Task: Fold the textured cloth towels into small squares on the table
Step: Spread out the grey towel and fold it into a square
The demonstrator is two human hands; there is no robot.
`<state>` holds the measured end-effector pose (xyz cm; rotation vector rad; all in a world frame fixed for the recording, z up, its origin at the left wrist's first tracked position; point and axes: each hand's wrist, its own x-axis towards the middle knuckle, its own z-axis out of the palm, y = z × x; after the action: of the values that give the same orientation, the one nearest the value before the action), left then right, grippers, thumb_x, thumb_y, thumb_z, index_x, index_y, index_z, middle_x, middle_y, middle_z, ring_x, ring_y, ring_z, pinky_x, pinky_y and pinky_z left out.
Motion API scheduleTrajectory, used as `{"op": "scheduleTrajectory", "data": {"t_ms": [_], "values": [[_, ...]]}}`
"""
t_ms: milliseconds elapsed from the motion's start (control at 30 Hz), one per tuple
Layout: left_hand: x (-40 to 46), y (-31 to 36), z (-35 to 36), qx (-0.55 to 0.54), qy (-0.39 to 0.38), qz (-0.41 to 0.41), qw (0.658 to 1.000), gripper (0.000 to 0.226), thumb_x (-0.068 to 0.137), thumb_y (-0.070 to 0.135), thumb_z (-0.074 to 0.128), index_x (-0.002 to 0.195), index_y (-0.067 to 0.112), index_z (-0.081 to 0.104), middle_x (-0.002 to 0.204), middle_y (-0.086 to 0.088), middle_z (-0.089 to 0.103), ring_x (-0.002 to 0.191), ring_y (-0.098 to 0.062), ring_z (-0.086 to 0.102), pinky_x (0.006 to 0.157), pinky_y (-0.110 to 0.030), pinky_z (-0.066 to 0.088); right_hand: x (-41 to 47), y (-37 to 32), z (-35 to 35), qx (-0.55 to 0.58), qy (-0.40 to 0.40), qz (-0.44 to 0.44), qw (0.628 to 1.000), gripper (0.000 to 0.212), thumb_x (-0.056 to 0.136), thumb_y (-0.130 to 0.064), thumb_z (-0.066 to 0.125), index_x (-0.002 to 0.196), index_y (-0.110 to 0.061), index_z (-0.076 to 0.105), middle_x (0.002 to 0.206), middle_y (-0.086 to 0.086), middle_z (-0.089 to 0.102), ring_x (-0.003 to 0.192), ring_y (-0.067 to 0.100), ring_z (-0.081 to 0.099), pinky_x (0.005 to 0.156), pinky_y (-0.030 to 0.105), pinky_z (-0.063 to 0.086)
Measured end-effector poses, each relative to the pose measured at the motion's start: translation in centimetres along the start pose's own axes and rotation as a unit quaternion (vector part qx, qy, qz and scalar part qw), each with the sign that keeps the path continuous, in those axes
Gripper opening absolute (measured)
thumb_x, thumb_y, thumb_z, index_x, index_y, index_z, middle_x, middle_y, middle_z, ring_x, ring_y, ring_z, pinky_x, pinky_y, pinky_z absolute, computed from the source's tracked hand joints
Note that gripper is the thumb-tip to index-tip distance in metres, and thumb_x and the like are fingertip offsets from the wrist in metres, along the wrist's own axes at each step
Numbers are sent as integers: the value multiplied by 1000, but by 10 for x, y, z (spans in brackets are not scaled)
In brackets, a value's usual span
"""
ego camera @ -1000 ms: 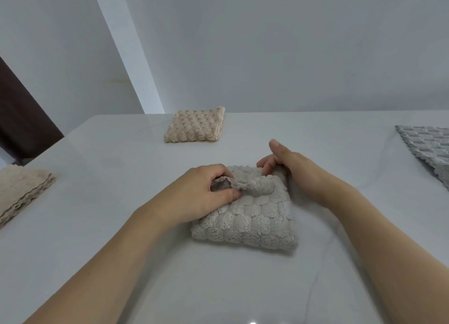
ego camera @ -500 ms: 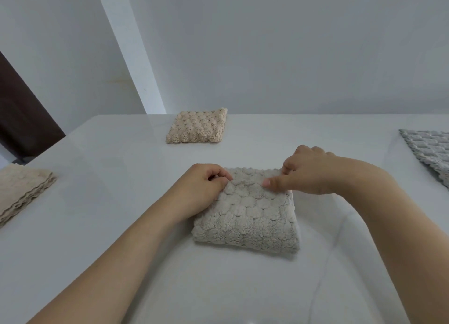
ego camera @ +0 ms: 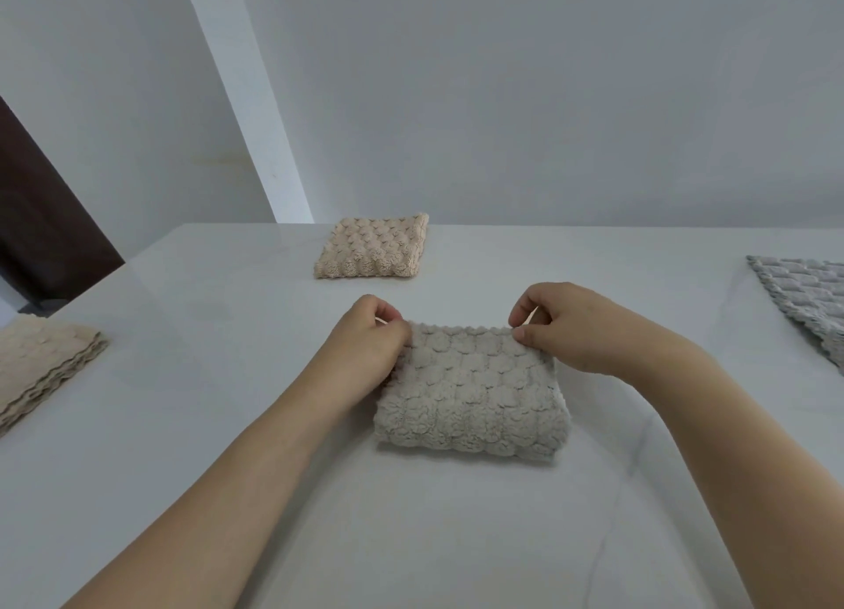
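Fingers of both my hands pinch one grey towel's (ego camera: 470, 391) far corners.
Left hand (ego camera: 370, 341), right hand (ego camera: 571, 330); four towels counted on one table (ego camera: 182, 425).

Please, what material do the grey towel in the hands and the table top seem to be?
Grey towel: soft, plush fabric, maybe microfibre or terry; matte, with puffy scale-like bumps and a scalloped edge. Table top: hard, glossy white, probably marble or a stone-look slab; it shows faint grey veins and soft reflections.
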<state>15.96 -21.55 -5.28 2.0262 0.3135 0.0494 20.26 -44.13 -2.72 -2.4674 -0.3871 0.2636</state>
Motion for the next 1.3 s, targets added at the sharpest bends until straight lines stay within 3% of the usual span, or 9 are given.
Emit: {"op": "scheduleTrajectory", "data": {"t_ms": [200,400,500,600,733,900,1000,1100,1300], "values": [[-2,-5,5,52,4,74,996,18,90,20,62,101,24,49,78,-3,62,59,-13,54,60,-32,43,6,3,8,-38,57,-22,997,9,95,-20,54,96,-23,62,83,-12,54,75,2,50,60,20,35],[-5,-9,10,168,52,128,976,18,91,25,61,105,25,49,75,6,62,69,-9,58,63,-27,43,10,10,22,-125,57,-26,990,18,95,-19,47,103,-23,63,108,-1,55,108,21,51,93,33,42],[-5,-9,11,171,61,129,975,18,91,25,62,104,24,50,74,7,62,70,-8,57,62,-26,42,9,6,25,-158,87,-36,983,29,93,-18,40,110,-26,62,117,-4,54,116,23,44,98,35,36],[-5,-8,12,175,60,125,975,18,90,25,62,104,25,50,74,8,61,72,-7,57,63,-26,42,7,0,30,-124,103,-65,985,29,98,-37,38,105,-24,63,104,-5,61,104,20,53,91,36,42],[-7,-4,10,179,47,109,977,20,90,30,64,103,23,51,75,8,61,72,-8,57,62,-26,40,5,-1,34,-204,66,-72,974,45,94,-61,37,89,-21,58,86,-5,58,86,18,54,74,35,45],[-7,5,-1,173,-31,10,984,26,86,40,67,92,16,59,82,1,68,71,-17,64,67,-35,51,4,-2,32,-218,74,-109,967,33,94,-58,41,91,-25,47,90,-7,55,86,15,51,72,33,42],[-9,11,-6,79,-79,-57,992,24,82,28,72,91,9,60,73,-5,61,57,-18,51,55,-28,39,3,-2,30,-198,97,-129,967,26,96,-54,40,92,-27,43,84,-6,54,82,18,52,67,32,39],[-12,17,-9,59,-121,-84,987,26,74,27,75,89,13,59,73,-5,59,57,-18,49,52,-26,35,4,2,29,-179,115,-123,969,28,96,-52,39,93,-26,44,69,-6,50,72,21,53,61,33,36],[-16,21,-11,-7,-182,-82,980,35,61,27,83,87,13,65,82,-8,69,78,-20,59,77,-33,44,4,18,29,-66,155,-146,975,29,94,-43,49,75,-21,43,55,-4,49,58,18,47,56,33,34]]}}
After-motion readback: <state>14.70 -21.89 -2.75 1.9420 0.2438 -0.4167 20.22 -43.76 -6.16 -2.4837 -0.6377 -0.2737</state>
